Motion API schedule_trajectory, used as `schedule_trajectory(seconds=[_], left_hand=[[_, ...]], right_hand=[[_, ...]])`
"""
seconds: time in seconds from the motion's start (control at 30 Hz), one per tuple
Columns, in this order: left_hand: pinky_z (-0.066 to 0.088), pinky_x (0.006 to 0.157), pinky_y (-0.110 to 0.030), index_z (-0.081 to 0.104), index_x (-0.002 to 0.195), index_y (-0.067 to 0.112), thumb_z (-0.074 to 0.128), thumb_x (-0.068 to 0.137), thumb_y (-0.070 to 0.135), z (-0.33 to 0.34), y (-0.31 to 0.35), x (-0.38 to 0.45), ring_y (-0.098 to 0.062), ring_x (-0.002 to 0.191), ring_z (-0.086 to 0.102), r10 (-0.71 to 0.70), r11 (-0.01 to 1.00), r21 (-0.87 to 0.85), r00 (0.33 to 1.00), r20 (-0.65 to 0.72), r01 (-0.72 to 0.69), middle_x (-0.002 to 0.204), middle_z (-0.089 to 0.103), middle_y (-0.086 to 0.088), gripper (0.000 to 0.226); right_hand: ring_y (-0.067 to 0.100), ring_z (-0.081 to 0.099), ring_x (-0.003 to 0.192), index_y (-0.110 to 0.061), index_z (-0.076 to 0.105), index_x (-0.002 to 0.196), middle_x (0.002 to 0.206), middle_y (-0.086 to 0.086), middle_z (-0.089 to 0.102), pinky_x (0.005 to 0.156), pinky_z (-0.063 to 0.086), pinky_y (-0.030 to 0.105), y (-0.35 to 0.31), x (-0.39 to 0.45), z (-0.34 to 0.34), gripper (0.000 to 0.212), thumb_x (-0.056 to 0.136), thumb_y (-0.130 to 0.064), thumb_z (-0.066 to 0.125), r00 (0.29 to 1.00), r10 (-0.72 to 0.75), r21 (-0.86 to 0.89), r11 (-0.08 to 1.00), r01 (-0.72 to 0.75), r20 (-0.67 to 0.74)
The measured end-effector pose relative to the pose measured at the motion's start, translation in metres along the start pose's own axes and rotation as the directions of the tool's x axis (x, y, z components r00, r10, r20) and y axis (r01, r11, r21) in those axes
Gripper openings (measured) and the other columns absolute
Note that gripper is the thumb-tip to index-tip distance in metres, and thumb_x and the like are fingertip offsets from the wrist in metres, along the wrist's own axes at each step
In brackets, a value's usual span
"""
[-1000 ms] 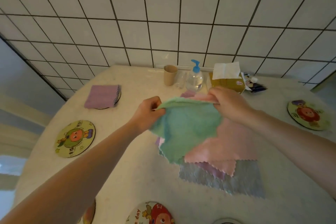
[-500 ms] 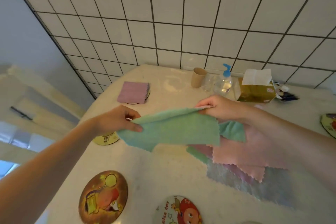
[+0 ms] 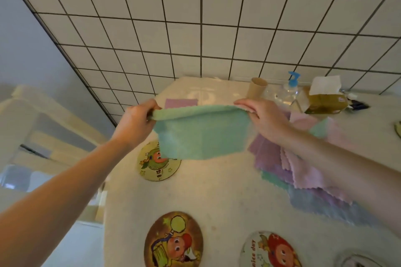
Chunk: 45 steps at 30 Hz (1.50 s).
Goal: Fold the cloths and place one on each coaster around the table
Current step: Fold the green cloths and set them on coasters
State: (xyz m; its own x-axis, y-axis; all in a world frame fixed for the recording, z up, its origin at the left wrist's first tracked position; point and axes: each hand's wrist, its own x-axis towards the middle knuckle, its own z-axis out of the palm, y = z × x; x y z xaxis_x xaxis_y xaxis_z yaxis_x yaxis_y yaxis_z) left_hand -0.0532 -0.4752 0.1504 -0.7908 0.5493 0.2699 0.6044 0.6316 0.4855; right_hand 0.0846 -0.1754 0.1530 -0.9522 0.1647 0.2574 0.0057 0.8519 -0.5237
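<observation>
The desk [image 3: 217,193] is pale and round, against a tiled wall [image 3: 217,28]. On its right side lies a loose pile of cloths [image 3: 303,171], pink, purple and grey-blue, not folded. In the air above the desk hangs the green cloth [image 3: 201,134], folded once, with the fold at the top; it is over the coaster with the green figure [image 3: 158,162] and covers a part of it. Two more coasters [image 3: 173,243] lie bare at the near edge, and a folded purple cloth [image 3: 181,103] lies at the far side; if a coaster is under it, I cannot see. The left hand [image 3: 135,121] pinches the left end of the fold, and the right hand [image 3: 262,115] pinches the right end, so each grip is closed on the green cloth. I judge this cloth is light, soft and limp: it sags between the hands and will not keep a fold alone. It is best to hold it at the corners and press it flat on the desk.
</observation>
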Motion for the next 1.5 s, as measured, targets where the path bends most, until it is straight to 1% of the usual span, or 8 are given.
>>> schedule_trajectory(seconds=[0.33, 0.5, 0.67, 0.77, 0.97, 1.13, 1.27, 1.5], left_hand=[[0.058, 0.079, -0.036, 0.070, 0.098, 0.003, 0.058, 0.079, 0.006, 0.035, -0.062, -0.090, -0.025, 0.094, 0.070, 0.413, 0.887, 0.103, 0.873, 0.260, -0.451, 0.104, 0.072, -0.011, 0.023], [0.061, 0.066, -0.038, 0.071, 0.107, 0.007, 0.084, 0.058, 0.001, 0.082, -0.085, -0.155, -0.027, 0.089, 0.072, 0.301, 0.903, 0.125, 0.814, 0.498, -0.410, 0.104, 0.073, -0.011, 0.050], [0.057, 0.084, -0.036, 0.063, 0.123, 0.014, 0.065, 0.085, 0.016, 0.098, -0.087, -0.192, -0.026, 0.103, 0.067, 0.116, 0.978, 0.081, 0.824, 0.554, -0.193, 0.117, 0.069, -0.007, 0.038], [0.052, 0.080, -0.029, 0.054, 0.115, 0.025, 0.046, 0.092, 0.029, 0.093, -0.084, -0.202, -0.022, 0.092, 0.066, 0.048, 0.992, 0.058, 0.769, 0.638, -0.110, 0.102, 0.069, 0.002, 0.024], [0.040, 0.070, -0.002, 0.070, 0.099, 0.031, 0.067, 0.087, 0.021, 0.079, -0.085, -0.190, 0.014, 0.077, 0.057, -0.099, 0.983, -0.030, 0.658, 0.746, 0.181, 0.088, 0.063, 0.027, 0.015], [0.049, 0.059, -0.021, 0.061, 0.074, -0.004, 0.073, 0.081, 0.007, 0.083, -0.090, -0.152, -0.015, 0.059, 0.050, -0.421, 0.735, -0.247, 0.711, 0.564, 0.632, 0.062, 0.051, -0.008, 0.017], [0.057, 0.074, -0.038, 0.069, 0.080, 0.004, 0.070, 0.084, 0.009, 0.105, -0.082, -0.116, -0.023, 0.076, 0.065, -0.606, 0.486, -0.414, 0.638, 0.475, 0.770, 0.080, 0.069, -0.010, 0.006], [0.055, 0.077, -0.047, 0.068, 0.072, 0.020, 0.070, 0.085, 0.021, 0.140, -0.093, -0.093, -0.027, 0.077, 0.061, -0.708, 0.540, -0.293, 0.614, 0.350, 0.789, 0.080, 0.068, -0.007, 0.013]], right_hand=[[0.028, 0.068, 0.094, -0.003, 0.071, 0.104, 0.102, 0.010, 0.071, 0.084, 0.053, 0.034, 0.005, -0.086, 0.067, 0.047, 0.059, 0.006, 0.081, 0.942, -0.244, -0.306, 0.901, 0.308, 0.231], [0.022, 0.071, 0.087, -0.012, 0.075, 0.099, 0.099, 0.004, 0.073, 0.073, 0.057, 0.033, 0.026, -0.147, 0.112, 0.064, 0.038, 0.000, 0.091, 0.864, -0.216, -0.301, 0.876, 0.377, 0.455], [0.018, 0.037, 0.137, -0.018, 0.040, 0.142, 0.149, 0.000, 0.038, 0.114, 0.027, 0.031, 0.044, -0.184, 0.134, 0.058, 0.089, -0.002, 0.057, 0.763, -0.053, -0.255, 0.926, 0.280, 0.644], [0.016, 0.064, 0.108, -0.017, 0.070, 0.112, 0.118, 0.001, 0.068, 0.091, 0.053, 0.032, 0.048, -0.196, 0.129, 0.048, 0.067, -0.006, 0.082, 0.767, -0.162, -0.161, 0.931, 0.327, 0.621], [0.008, 0.064, 0.077, -0.018, 0.073, 0.084, 0.083, -0.004, 0.071, 0.076, 0.052, 0.029, 0.049, -0.203, 0.110, 0.027, 0.084, -0.043, 0.061, 0.680, 0.125, -0.037, 0.989, -0.142, 0.723], [-0.001, 0.056, 0.056, -0.019, 0.064, 0.065, 0.059, -0.012, 0.063, 0.057, 0.042, 0.013, 0.048, -0.160, 0.115, 0.019, 0.082, -0.018, 0.071, 0.765, 0.423, 0.189, 0.804, -0.564, 0.486], [0.015, 0.061, 0.064, -0.001, 0.066, 0.081, 0.080, 0.012, 0.066, 0.061, 0.056, 0.029, 0.056, -0.121, 0.136, 0.007, 0.087, -0.004, 0.063, 0.657, 0.644, 0.415, 0.514, -0.751, 0.392], [0.025, 0.057, 0.071, -0.005, 0.063, 0.068, 0.076, 0.018, 0.063, 0.073, 0.053, 0.054, 0.079, -0.101, 0.172, 0.019, 0.087, -0.005, 0.062, 0.510, 0.788, 0.344, 0.399, -0.850, 0.346]])
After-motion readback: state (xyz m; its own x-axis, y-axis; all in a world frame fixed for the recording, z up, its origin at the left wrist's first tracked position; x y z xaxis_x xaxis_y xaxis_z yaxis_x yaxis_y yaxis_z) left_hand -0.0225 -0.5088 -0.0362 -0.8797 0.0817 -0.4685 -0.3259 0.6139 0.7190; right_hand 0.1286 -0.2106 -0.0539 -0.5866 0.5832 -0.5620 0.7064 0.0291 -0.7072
